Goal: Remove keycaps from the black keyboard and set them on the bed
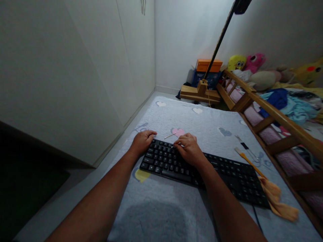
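A black keyboard [176, 177] lies at a slant across the light blue, heart-patterned cloth [161, 208]. My left hand [142, 143] is closed on its far left corner, the fingers partly hidden. Over the upper key rows, my right hand [188, 148] is pinched shut, with a small white tip showing at the fingers; it looks like the end of a cotton swab. Just beyond the keyboard lies another cotton swab [170, 135]. Right of the keyboard are a brush with a yellow handle [248, 160], an orange cloth [276, 198] and a thin tool with a black band [244, 145].
A wooden bed rail [275, 111] runs along the right, with clothes and plush toys behind it. At the far end stand a wooden stand base [200, 93] with a black pole and an orange box [209, 65]. A white cabinet [101, 67] fills the left.
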### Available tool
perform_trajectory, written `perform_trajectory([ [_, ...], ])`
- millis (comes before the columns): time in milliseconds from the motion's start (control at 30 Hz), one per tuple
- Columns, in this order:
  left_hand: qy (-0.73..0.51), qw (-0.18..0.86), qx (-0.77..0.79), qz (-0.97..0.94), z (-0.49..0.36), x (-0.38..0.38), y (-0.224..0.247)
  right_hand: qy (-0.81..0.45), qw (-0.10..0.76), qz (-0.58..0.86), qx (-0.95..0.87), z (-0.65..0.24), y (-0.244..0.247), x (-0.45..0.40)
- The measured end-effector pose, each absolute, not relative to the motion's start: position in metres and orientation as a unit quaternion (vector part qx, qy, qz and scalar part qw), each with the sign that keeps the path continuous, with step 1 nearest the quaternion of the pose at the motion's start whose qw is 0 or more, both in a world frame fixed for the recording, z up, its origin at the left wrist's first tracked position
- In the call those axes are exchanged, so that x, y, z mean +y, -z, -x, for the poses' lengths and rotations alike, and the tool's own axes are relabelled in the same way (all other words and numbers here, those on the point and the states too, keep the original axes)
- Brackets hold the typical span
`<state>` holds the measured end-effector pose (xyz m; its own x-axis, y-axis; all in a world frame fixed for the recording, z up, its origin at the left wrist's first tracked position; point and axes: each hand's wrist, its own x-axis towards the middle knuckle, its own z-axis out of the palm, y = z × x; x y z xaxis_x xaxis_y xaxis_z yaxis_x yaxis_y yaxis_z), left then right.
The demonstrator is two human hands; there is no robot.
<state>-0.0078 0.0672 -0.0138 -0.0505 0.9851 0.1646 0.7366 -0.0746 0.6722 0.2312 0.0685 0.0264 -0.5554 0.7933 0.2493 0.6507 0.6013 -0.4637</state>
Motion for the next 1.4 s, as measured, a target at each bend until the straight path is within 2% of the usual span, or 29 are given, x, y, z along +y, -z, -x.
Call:
perform_trajectory([
  [1400, -0.312, 0.196, 0.651, -0.663, 0.008, 0.067, 0.013, -0.147, 0.209, 0.45, -0.856, -0.235, -0.023, 0.075],
])
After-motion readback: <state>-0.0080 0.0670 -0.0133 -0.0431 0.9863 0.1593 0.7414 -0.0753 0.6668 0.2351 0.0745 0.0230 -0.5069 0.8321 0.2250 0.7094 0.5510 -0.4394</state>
